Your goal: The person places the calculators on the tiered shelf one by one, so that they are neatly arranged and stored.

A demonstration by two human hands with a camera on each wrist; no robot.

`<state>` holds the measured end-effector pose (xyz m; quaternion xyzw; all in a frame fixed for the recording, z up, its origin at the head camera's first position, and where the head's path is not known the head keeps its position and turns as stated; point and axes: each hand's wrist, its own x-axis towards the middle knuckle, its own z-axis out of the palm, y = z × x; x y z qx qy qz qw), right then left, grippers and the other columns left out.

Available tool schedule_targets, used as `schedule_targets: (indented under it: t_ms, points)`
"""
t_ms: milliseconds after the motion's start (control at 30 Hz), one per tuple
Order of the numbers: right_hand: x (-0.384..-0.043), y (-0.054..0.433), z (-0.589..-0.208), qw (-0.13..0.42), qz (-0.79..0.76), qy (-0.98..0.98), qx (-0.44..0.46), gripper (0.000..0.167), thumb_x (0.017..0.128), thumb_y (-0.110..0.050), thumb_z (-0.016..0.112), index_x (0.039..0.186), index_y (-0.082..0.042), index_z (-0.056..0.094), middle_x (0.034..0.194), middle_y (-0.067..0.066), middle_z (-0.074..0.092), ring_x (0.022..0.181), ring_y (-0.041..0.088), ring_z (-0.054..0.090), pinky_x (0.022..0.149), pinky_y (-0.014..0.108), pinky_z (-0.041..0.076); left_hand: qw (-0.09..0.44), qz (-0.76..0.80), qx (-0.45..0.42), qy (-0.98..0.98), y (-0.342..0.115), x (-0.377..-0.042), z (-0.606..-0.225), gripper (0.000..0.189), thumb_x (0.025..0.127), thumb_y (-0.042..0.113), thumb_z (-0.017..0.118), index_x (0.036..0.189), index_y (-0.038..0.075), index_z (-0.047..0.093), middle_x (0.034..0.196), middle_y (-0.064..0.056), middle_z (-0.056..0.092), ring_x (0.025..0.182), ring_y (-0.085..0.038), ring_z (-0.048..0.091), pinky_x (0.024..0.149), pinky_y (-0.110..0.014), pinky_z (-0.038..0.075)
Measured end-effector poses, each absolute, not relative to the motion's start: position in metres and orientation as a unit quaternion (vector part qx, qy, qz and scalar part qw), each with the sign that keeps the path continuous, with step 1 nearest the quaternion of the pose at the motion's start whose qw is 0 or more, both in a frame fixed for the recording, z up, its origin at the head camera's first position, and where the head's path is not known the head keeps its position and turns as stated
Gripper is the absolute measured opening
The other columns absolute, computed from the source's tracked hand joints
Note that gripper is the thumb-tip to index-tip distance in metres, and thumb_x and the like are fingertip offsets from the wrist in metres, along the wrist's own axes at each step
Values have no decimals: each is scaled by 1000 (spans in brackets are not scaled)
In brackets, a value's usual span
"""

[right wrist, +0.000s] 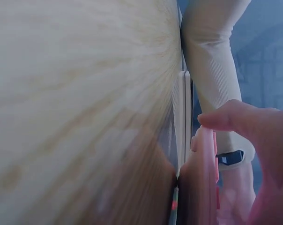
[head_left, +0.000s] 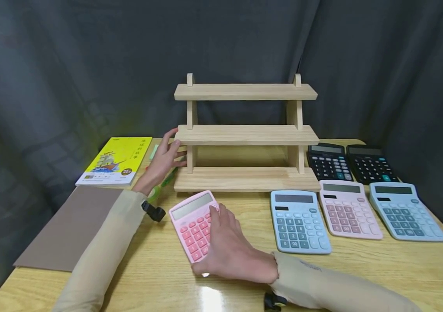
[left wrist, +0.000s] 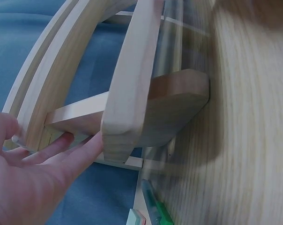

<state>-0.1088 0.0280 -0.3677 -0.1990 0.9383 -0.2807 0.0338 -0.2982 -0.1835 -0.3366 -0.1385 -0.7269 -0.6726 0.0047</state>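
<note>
Black calculators (head_left: 329,163) sit beside the shelf (head_left: 246,135) (book (head_left: 117,159) opposite).

On the desk (head_left: 254,212), we are finding room between the right hand (head_left: 231,251) and the nearer blue calculator (head_left: 300,223); the wooden rack (head_left: 244,135) is blocking behind, the right sleeve (head_left: 318,281) in front.
</note>
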Motion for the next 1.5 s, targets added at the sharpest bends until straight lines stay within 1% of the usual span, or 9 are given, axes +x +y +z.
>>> schedule_targets:
  t_ms: [300,600,767,1000,1067,1200,1300,1367,1500]
  points:
    - [-107,36,-365,27,-287,936,-200,133,48,-37,91,155,4,24,157,31,24,143,45,27,117,55,25,7,-671,-139,-728,-185,-297,-336,58,111,31,37,163,19,12,157,-26,29,134,-46,45,99,-58,48]
    - [-100,55,-350,-12,-309,933,-185,134,46,-39,92,156,1,26,159,26,24,145,41,26,116,57,25,8,-668,-139,-731,-184,-299,-335,58,111,31,38,162,19,13,156,-26,31,133,-46,46,97,-58,49]
    - [-111,68,-328,-47,-327,928,-169,136,47,-38,94,157,1,23,152,19,35,137,34,37,115,55,29,8,-665,-138,-734,-185,-300,-334,58,111,30,38,162,19,13,155,-26,32,133,-45,47,98,-58,49]
    - [-147,82,-288,-115,-337,922,-152,133,53,-37,94,155,5,19,139,17,41,124,31,41,111,53,35,6,-668,-130,-732,-184,-298,-336,58,111,30,39,162,20,13,156,-24,32,133,-44,47,97,-56,50]
    - [-162,83,-276,-142,-338,918,-150,132,54,-38,94,154,4,21,131,15,43,116,30,42,106,51,38,7,-669,-131,-731,-185,-298,-336,58,111,30,39,162,20,13,156,-25,32,134,-44,47,97,-56,50]
    - [-195,80,-251,-188,-324,917,-138,131,55,-40,94,154,4,21,132,18,42,115,33,41,101,49,39,6,-675,-139,-724,-187,-298,-338,59,111,31,38,162,20,12,157,-25,30,135,-45,46,98,-58,49]
    - [-221,75,-235,-210,-317,916,-127,129,57,-40,94,154,5,21,130,20,42,118,35,39,105,48,35,3,-678,-142,-721,-189,-299,-341,59,111,31,38,162,20,11,157,-25,29,135,-45,45,99,-58,48]
    - [-238,71,-227,-215,-320,915,-117,127,60,-41,94,153,4,21,127,20,43,119,36,39,105,48,34,2,-682,-141,-717,-189,-299,-342,58,111,31,38,162,21,12,157,-26,28,135,-45,44,99,-59,47]
    - [-268,63,-214,-212,-314,922,-82,131,63,-48,92,157,1,15,134,21,41,124,36,37,106,47,33,1,-685,-145,-714,-185,-300,-342,58,111,31,39,162,20,13,156,-26,29,135,-46,44,99,-59,47]
